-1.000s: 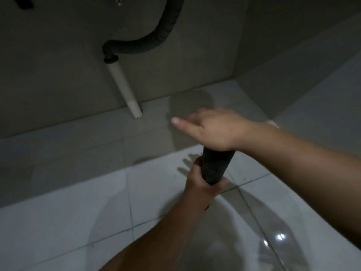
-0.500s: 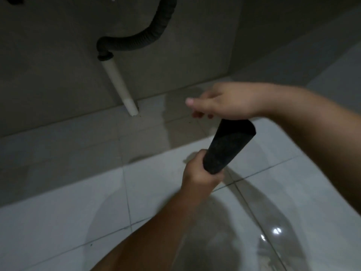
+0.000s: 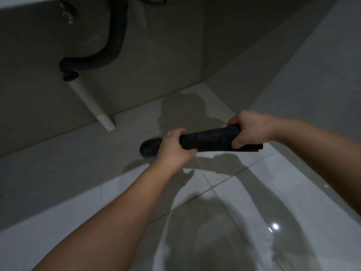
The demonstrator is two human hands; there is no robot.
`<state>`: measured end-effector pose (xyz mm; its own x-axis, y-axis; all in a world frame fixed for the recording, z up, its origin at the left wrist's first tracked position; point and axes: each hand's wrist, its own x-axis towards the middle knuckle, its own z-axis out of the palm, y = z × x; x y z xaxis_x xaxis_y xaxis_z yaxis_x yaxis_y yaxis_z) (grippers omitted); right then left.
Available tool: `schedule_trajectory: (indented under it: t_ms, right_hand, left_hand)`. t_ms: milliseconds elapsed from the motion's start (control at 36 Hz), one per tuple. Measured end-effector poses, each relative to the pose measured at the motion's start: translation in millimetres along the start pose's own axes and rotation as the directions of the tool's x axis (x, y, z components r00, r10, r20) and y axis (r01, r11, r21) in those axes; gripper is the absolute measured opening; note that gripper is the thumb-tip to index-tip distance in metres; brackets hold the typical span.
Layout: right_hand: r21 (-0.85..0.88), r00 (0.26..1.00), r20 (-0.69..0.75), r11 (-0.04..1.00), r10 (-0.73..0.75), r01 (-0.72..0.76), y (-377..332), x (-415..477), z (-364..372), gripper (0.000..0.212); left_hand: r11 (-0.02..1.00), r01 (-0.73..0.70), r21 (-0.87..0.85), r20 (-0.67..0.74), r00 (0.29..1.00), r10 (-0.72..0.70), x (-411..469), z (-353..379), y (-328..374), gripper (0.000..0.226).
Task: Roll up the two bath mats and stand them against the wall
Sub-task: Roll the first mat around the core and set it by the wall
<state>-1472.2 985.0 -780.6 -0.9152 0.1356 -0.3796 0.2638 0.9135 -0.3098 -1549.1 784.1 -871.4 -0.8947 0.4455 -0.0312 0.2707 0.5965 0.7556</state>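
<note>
A dark rolled bath mat [image 3: 207, 141] is held nearly level in the air above the tiled floor, in the middle of the head view. My left hand [image 3: 173, 147] grips it near its left end, which sticks out past my fingers as a dark round end. My right hand [image 3: 248, 130] grips the right end, where a loose flap of the mat shows below my fingers. Only this one mat is in view. The grey wall [image 3: 156, 61] stands beyond the mat.
A dark corrugated drain hose [image 3: 109, 53] curves down the wall into a white pipe [image 3: 91, 104] that meets the floor at the left. A second wall [image 3: 293, 65] forms a corner at the right. The glossy white floor tiles [image 3: 224, 202] reflect a light.
The mat has swung from upright to nearly level. My right hand, hovering open above its top before, has closed on the right end. The view has tilted up, showing more of the hose.
</note>
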Motion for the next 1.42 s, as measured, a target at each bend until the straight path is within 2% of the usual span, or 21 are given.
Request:
schedule_trajectory:
  t_ms: [56, 111, 167, 250, 306, 361, 417, 500, 583, 667, 722, 806, 861, 889, 944, 1000, 1083, 1194, 1278, 1361, 1417]
  right_hand:
    - [0.206, 0.995, -0.053, 0.976, 0.079, -0.066, 26.2, 8.8, 3.5, 0.026]
    - [0.439, 0.984, -0.072, 0.891, 0.161, -0.113, 46.5, 19.2, 11.4, 0.027]
    - [0.671, 0.974, -0.044, 0.729, 0.221, -0.135, 59.7, 30.6, 21.3, 0.031]
    - [0.888, 0.971, 0.046, 0.435, 0.236, -0.147, 72.3, 45.3, 29.0, 0.022]
    - [0.952, 0.974, 0.092, 0.267, 0.207, -0.147, 81.5, 54.6, 30.6, 0.028]
    - [0.978, 0.979, 0.132, 0.141, 0.158, -0.154, 91.4, 61.0, 30.5, 0.031]
    - [0.984, 0.981, 0.169, 0.039, 0.094, -0.173, 99.2, 65.9, 29.6, 0.028]
    - [0.98, 0.981, 0.195, -0.037, -0.007, -0.195, 110.2, 74.9, 28.5, 0.021]
    - [0.975, 0.98, 0.201, 0.092, -0.004, -0.2, 121.5, 83.0, 27.5, 0.015]
    - [0.956, 0.988, 0.123, 0.255, 0.098, -0.145, 134.7, 97.1, 33.2, 0.018]
    - [0.917, 0.984, 0.036, 0.386, 0.172, -0.101, 142.5, 109.5, 40.3, 0.027]
    - [0.842, 0.944, -0.183, 0.539, 0.273, 0.007, 155.4, 114.6, 56.1, 0.033]
    - [0.63, 0.902, -0.374, 0.773, 0.216, 0.076, 163.9, 109.0, 67.4, 0.046]
    - [0.501, 0.899, -0.407, 0.863, 0.165, 0.069, 168.7, 106.1, 73.7, 0.05]
    - [0.304, 0.924, -0.364, 0.953, 0.121, -0.005, 177.7, 103.8, 84.0, 0.05]
    - [0.269, 0.932, -0.316, 0.959, 0.179, -0.093, 186.8, 108.0, 93.0, 0.047]
    - [0.346, 0.914, -0.314, 0.928, 0.256, -0.141, 199.8, 120.1, 109.9, 0.046]
    - [0.478, 0.858, -0.355, 0.861, 0.371, -0.174, 217.4, 141.0, 127.3, 0.043]
    - [0.518, 0.833, -0.348, 0.829, 0.43, -0.211, 229.1, 156.2, 126.8, 0.042]
    - [0.582, 0.809, -0.326, 0.779, 0.488, -0.235, 236.9, 172.7, 127.4, 0.039]
    - [0.561, 0.792, -0.326, 0.78, 0.517, -0.278, 241.9, 181.8, 131.7, 0.036]
  left_hand:
    - [0.976, 0.1, -0.192, -0.087, 0.989, -0.118, 7.9, 11.0, 4.8, 0.052]
    - [0.873, 0.252, -0.417, 0.009, 0.962, -0.273, 15.8, 25.2, 14.5, 0.031]
    - [0.73, 0.395, -0.558, 0.182, 0.916, -0.357, 27.5, 40.1, 27.8, 0.018]
    - [0.453, 0.509, -0.732, 0.364, 0.854, -0.371, 54.5, 63.5, 45.6, 0.027]
    - [0.354, 0.54, -0.763, 0.429, 0.834, -0.347, 71.6, 77.4, 53.9, 0.041]
    - [0.333, 0.562, -0.757, 0.469, 0.823, -0.322, 84.5, 86.6, 65.3, 0.047]
    - [0.318, 0.55, -0.772, 0.461, 0.83, -0.315, 92.4, 90.8, 76.8, 0.04]
    - [0.353, 0.531, -0.77, 0.418, 0.839, -0.35, 102.8, 93.4, 84.7, 0.026]
    - [0.391, 0.527, -0.755, 0.371, 0.834, -0.407, 112.3, 103.0, 83.4, 0.025]
    - [0.399, 0.51, -0.762, 0.32, 0.832, -0.453, 124.7, 121.5, 77.5, 0.029]
    - [0.403, 0.475, -0.782, 0.276, 0.845, -0.459, 138.2, 135.6, 70.1, 0.034]
    - [0.475, 0.446, -0.759, 0.221, 0.862, -0.457, 158.6, 157.9, 60.6, 0.024]
    - [0.511, 0.445, -0.735, 0.199, 0.863, -0.465, 171.7, 173.1, 55.4, 0.013]
    - [0.53, 0.451, -0.719, 0.192, 0.861, -0.471, 178.1, 181.1, 53.5, 0.012]
    - [0.553, 0.461, -0.694, 0.186, 0.857, -0.48, 191.2, 198.4, 50.4, 0.019]
    - [0.569, 0.468, -0.676, 0.189, 0.857, -0.479, 202.9, 215.9, 46.9, 0.028]
    - [0.573, 0.486, -0.66, 0.212, 0.852, -0.479, 218.4, 246.1, 41.8, 0.021]
    - [0.477, 0.529, -0.702, 0.286, 0.822, -0.492, 232.0, 280.8, 43.0, 0.028]
    - [0.392, 0.554, -0.734, 0.383, 0.815, -0.436, 236.4, 300.6, 45.9, 0.029]
    - [0.363, 0.619, -0.696, 0.475, 0.777, -0.414, 234.7, 315.2, 46.0, 0.043]
    - [0.347, 0.628, -0.696, 0.486, 0.769, -0.416, 235.3, 321.2, 41.0, 0.047]
